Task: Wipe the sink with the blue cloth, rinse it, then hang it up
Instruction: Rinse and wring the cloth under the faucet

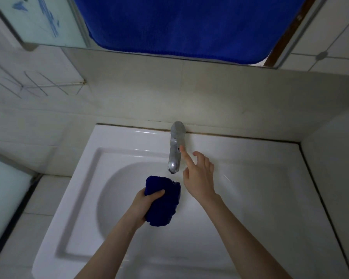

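Left hand [147, 202] grips the bunched blue cloth [163, 201] over the white sink [250, 198] basin, just below the spout. Right hand [198, 178], open, index fingertip touching the metal faucet [176, 148]. Beyond, a blue towel [189, 25] in the mirror.

White sink [240, 178] (glossy) carries a metal tap [175, 150].
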